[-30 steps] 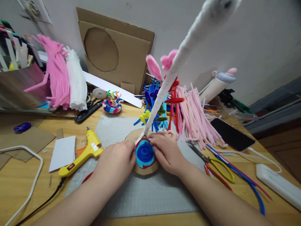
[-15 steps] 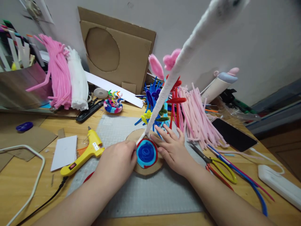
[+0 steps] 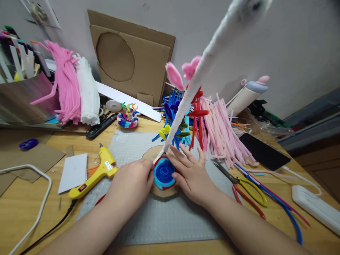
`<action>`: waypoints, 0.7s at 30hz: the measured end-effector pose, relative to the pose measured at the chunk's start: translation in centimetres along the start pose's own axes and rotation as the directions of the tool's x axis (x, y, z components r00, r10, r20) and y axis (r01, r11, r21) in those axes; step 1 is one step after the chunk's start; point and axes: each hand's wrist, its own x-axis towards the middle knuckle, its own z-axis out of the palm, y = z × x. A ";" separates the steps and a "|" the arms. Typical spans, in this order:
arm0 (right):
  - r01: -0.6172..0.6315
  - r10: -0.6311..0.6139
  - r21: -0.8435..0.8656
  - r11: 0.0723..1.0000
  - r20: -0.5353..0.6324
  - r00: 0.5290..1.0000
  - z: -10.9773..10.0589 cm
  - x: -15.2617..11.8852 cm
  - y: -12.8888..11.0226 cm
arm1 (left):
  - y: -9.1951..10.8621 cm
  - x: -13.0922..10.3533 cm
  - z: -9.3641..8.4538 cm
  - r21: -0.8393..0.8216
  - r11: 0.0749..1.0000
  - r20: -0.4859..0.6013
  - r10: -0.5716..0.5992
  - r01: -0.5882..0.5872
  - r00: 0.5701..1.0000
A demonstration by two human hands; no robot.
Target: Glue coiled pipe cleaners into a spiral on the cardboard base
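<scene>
A round cardboard disc (image 3: 164,194) lies on the grey cutting mat (image 3: 170,226). On it is a coil (image 3: 164,173) of fuzzy stems, dark blue inside, light blue around that, red at the rim. My left hand (image 3: 135,179) is closed at the coil's left edge, its fingers pinched on a white fuzzy stem (image 3: 158,156). My right hand (image 3: 192,171) has its fingers spread over the right side of the disc and coil. A thick white fuzzy rod (image 3: 191,88) rises from the disc's back edge toward the upper right.
A yellow glue gun (image 3: 98,173) lies left of my left hand, scissors (image 3: 237,182) to the right. Behind stand fuzzy flowers (image 3: 190,69) and pink stem bundles (image 3: 220,131). A black phone (image 3: 262,150) rests at the right.
My right hand has shifted left and now covers the right edge of the coil. My left hand stays in nearly the same place. The white rod's top sits slightly further left.
</scene>
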 end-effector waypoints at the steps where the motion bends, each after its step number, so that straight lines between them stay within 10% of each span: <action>1: 0.019 -0.019 0.050 0.999 -0.001 1.000 -0.1 0.1 -0.3 | 0.0 0.0 0.0 -0.007 1.000 0.002 0.002 -0.002 1.000; 7: 0.090 -0.106 0.315 0.945 0.033 0.994 -0.3 0.6 -1.5 | -0.1 0.1 -0.3 -0.015 1.000 0.016 0.005 -0.004 1.000; 21: 0.061 -0.087 0.297 0.953 0.075 0.993 -0.6 0.9 -2.1 | -1.1 -3.0 1.8 -0.328 0.943 -0.052 -0.075 0.054 0.996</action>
